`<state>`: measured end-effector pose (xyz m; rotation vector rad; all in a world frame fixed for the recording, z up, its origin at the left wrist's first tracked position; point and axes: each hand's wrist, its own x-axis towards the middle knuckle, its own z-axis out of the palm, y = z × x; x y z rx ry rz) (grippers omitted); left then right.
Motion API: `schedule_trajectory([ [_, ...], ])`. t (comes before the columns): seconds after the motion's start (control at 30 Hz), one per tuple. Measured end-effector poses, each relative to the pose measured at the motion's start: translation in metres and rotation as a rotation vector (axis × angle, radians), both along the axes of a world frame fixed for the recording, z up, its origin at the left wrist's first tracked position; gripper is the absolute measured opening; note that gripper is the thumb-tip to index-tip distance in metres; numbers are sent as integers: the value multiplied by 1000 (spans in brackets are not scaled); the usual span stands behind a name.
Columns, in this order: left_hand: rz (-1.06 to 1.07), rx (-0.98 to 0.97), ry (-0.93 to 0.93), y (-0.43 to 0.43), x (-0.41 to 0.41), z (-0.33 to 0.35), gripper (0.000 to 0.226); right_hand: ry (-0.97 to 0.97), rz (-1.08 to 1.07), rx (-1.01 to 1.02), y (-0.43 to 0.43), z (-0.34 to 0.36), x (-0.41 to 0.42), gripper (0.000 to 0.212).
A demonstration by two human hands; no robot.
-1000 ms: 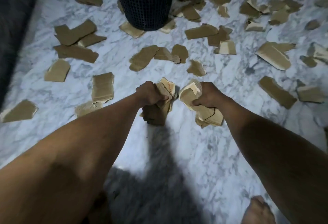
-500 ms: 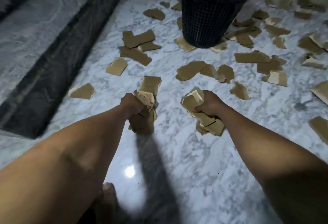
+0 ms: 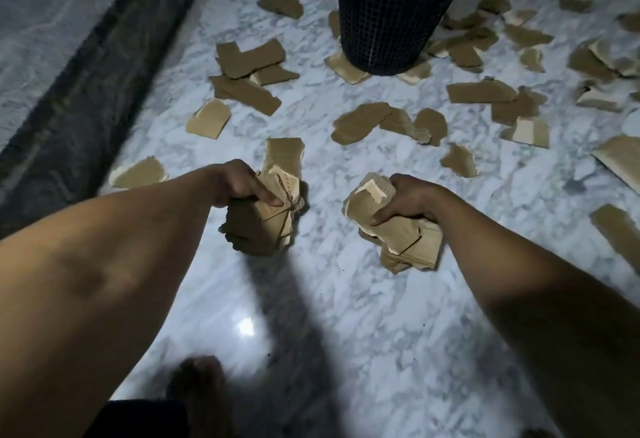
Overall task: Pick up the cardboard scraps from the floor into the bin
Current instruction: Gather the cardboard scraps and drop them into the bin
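My left hand [image 3: 239,183] grips a thick bunch of brown cardboard scraps [image 3: 270,219] above the marble floor. My right hand [image 3: 407,200] grips a second bunch of scraps [image 3: 405,240], some showing a pale inner face. Both bunches hang below the fists. A black mesh bin [image 3: 388,11] with a dark liner stands ahead at the top middle, well beyond both hands. Several loose cardboard pieces [image 3: 360,122] lie scattered on the floor around the bin and between it and my hands.
The white marble floor [image 3: 346,333] is bare near me, with a bright light reflection. A dark stone border strip [image 3: 86,91] runs along the left. My bare foot [image 3: 197,382] shows at the bottom. More scraps [image 3: 616,240] lie at the right edge.
The view has swung left and moved closer to the bin, bringing the dark border strip into sight. Both hands still hold their bunches and have spread slightly apart.
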<state>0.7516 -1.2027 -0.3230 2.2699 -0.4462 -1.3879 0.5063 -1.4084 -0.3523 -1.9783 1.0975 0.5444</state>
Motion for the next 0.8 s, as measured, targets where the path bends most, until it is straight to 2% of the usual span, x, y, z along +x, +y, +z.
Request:
schedule_trajectory([
  [0.07,-76,16,101,2,5,8,35,10,41,-119,15,-14,6,93],
  [0.17,-39,-50,162,-4,8,13,28,30,53,-143,21,-19,20,100],
  [0.2,25,-102,141,-9,9,11,40,35,55,-137,22,-18,24,98],
  [0.27,151,-215,66,-22,16,0,87,27,70,-141,22,-20,31,87],
  [0.3,200,-259,36,-30,19,-7,100,16,75,-152,23,-22,34,83],
  [0.33,222,-285,10,-37,16,-10,97,-3,79,-164,23,-25,36,79],
  [0.4,198,-254,-71,-49,8,-14,74,-72,78,-185,25,-30,38,72],
  [0.5,49,-128,-292,-66,-1,-25,77,-156,57,-228,26,-33,43,63],
  [0.53,-10,-90,-367,-70,-4,-26,72,-175,51,-244,26,-34,45,60],
  [0.63,-52,-62,-445,-82,-5,-19,42,-218,60,-268,26,-33,55,54],
  [0.8,-211,110,-409,-101,1,-26,55,-251,109,-240,17,-31,77,54],
])
